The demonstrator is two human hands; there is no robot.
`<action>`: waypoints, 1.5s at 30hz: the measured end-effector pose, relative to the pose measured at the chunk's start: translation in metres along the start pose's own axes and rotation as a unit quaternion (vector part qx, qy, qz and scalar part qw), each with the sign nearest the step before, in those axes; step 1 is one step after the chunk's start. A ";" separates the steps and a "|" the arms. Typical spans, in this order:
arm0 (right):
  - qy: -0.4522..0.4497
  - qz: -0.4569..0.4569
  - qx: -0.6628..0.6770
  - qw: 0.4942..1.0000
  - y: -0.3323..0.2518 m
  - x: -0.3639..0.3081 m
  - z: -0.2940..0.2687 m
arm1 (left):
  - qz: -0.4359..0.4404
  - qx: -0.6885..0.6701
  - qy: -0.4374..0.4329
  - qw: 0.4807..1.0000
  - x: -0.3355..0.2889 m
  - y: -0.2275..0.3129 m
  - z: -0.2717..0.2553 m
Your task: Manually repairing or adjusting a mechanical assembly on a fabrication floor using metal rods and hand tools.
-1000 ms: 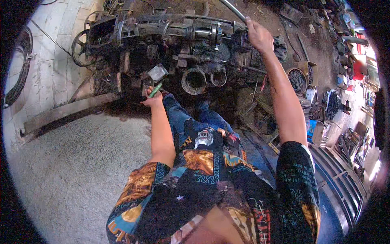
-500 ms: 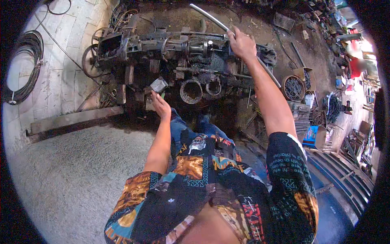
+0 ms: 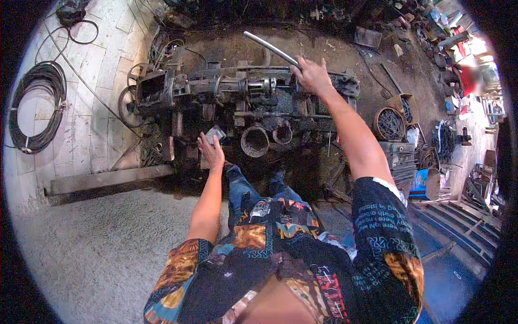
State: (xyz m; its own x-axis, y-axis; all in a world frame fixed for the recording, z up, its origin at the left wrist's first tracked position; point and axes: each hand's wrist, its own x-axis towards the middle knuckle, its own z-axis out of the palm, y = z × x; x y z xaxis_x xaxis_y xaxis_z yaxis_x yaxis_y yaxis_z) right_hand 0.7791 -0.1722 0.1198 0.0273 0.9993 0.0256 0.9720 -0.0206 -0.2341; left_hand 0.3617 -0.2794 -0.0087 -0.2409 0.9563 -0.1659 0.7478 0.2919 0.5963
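Note:
A long, greasy machine that looks like an old lathe (image 3: 191, 86) stretches across in front of me. Above its right part, my right hand (image 3: 314, 75) grips a slim grey metal rod (image 3: 267, 45), which slants up to the far left. The rod's other end is hidden behind my hand and arm. My left hand (image 3: 213, 154) has its fingers stretched out against a grey block-like part (image 3: 216, 133) on the machine's near side. Whether it presses on that part I cannot tell. Right of it are two round, pipe-like openings, a larger one (image 3: 254, 141) and a smaller one (image 3: 282, 133).
Coiled black cable (image 3: 36, 108) hangs on the pale wall at left. A wheel (image 3: 127, 102) sits at the machine's left end. At right stand a round basket of metal pieces (image 3: 389, 123), a blue box (image 3: 423, 183) and metal racks (image 3: 458, 227). A long beam (image 3: 110, 178) lies at left.
The view has shifted, so the machine sits lower in the picture. My right hand stays on the rod, with some fingers more raised. My left hand remains by the grey block, its fingers reaching further over it.

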 end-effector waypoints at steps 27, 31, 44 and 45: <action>-0.025 0.018 0.049 0.998 0.007 0.005 -0.002 | 0.089 0.057 0.109 0.988 0.004 0.003 0.014; 0.001 0.010 0.061 0.998 0.006 0.001 -0.007 | 0.083 0.047 0.103 0.990 0.006 0.012 0.010; -0.017 0.022 0.079 0.997 0.011 0.007 0.002 | 0.054 0.046 0.098 0.993 0.010 0.019 0.003; -0.025 0.030 0.078 0.996 0.011 0.006 0.000 | 0.054 0.048 0.097 0.993 0.009 0.019 0.003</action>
State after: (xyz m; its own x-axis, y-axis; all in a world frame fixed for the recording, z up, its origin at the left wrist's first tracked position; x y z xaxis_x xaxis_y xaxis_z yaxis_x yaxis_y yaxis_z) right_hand 0.7897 -0.1665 0.1175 0.0692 0.9968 -0.0401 0.9210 -0.0793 -0.3815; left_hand 0.3754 -0.2649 -0.0013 -0.2640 0.9630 0.0548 0.8291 0.1976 0.5230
